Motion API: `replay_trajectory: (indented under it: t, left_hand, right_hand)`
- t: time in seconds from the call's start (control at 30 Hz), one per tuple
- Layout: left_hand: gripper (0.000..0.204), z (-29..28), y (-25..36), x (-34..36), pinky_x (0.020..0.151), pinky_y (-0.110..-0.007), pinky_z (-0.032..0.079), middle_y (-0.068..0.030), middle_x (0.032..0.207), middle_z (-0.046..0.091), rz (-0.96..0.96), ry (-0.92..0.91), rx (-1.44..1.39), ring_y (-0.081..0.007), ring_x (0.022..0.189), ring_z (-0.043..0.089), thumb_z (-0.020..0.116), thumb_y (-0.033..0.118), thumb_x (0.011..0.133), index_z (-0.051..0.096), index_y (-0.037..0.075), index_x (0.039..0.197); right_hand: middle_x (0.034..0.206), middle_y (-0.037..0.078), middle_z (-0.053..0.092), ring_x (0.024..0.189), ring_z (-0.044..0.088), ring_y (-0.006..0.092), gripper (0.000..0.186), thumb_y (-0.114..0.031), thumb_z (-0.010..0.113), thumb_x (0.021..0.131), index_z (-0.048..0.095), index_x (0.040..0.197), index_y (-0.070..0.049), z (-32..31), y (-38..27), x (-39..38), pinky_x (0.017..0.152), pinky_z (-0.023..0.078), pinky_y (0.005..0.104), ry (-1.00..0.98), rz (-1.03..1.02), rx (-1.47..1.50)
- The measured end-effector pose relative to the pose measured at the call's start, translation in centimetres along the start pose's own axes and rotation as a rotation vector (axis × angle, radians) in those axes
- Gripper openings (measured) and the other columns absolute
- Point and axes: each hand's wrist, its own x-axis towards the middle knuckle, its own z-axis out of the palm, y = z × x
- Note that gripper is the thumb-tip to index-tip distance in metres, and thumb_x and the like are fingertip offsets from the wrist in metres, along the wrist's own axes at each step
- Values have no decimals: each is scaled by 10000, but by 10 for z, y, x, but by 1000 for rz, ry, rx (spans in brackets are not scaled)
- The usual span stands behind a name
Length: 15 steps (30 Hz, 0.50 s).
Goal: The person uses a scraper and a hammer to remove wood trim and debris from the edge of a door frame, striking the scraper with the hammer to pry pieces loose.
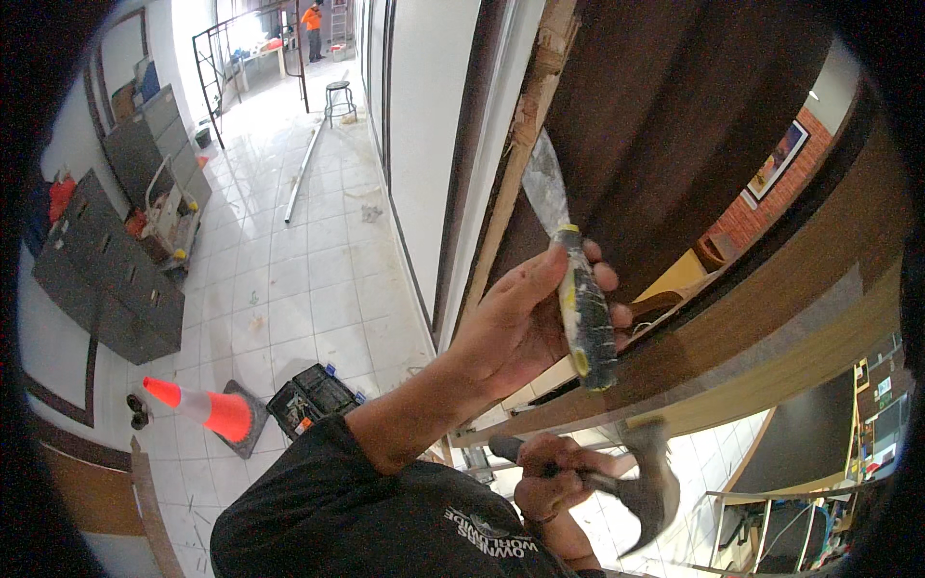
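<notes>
My left hand (540, 308) is closed around the black and yellow handle of a putty knife (586, 318). Its whitish, smeared blade points upward, the tip at the splintered wooden edge (525, 154) of a door frame or panel; whether it is wedged in, I cannot tell. Lower down and to the right, my right hand (554, 477) grips a claw hammer (650, 486) by its dark handle. The hammer head is slightly blurred and stands apart from the putty knife. A dark brown panel (665, 125) lies just right of the blade.
An orange traffic cone (217, 409) and an open black toolbox (313, 400) are on the tiled floor at left. Grey cabinets (116, 275) and a loaded trolley (173, 217) line the left wall. Farther off are a stool (339, 101), scaffold frame (207, 87) and a person in orange (312, 29).
</notes>
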Motion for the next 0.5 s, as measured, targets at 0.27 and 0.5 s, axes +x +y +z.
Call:
replay_trajectory:
  t: [0.27, 0.5]
  left_hand:
    - [336, -1, -4, 7, 776, -453, 517, -35, 960, 558, 25, 74, 69, -247, 841, 611, 397, 384, 920, 424, 123, 1130]
    - [328, 0, -6, 8, 821, -403, 527, -53, 993, 563, 41, -5, 70, -234, 934, 602, 434, 354, 911, 406, 87, 1099]
  right_hand:
    - [636, 82, 458, 433, 409, 150, 333, -418, 440, 895, 326, 935, -107, 0, 7, -8, 378, 384, 302, -18, -39, -5]
    - [584, 77, 433, 444, 419, 146, 318, -383, 440, 900, 317, 927, -91, -13, 5, -3, 400, 394, 280, -152, 49, -59]
